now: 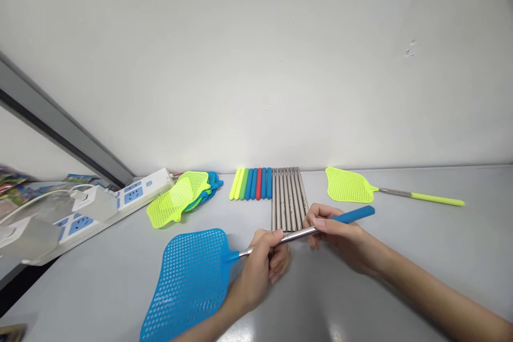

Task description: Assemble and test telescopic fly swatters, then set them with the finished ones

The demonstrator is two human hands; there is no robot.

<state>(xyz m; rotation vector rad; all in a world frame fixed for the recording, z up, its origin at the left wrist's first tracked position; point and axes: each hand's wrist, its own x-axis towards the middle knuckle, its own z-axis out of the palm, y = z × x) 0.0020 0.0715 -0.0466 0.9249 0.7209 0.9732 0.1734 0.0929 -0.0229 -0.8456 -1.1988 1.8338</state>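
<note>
A blue fly swatter (pixel 192 272) is held slantwise above the grey table, its mesh head at lower left and its blue handle (pixel 355 215) at upper right. My left hand (pixel 262 264) is closed around the metal rod near the head. With fingers pinched, my right hand (pixel 336 232) grips the rod where it meets the blue handle. Just behind the hands lies a row of metal rods (pixel 286 197), their lower ends close to my fingers. Beside them, on the left, several coloured handles (pixel 251 184) in yellow, green, blue and red lie side by side.
A yellow fly swatter (pixel 350 186) lies at the right near the wall. Several loose swatter heads (pixel 180 197), yellow, green and blue, are piled at the left. A white power strip (pixel 132 192) with plugged-in adapters (pixel 94 203) runs along the left edge. The wall (pixel 256 64) bounds the table behind.
</note>
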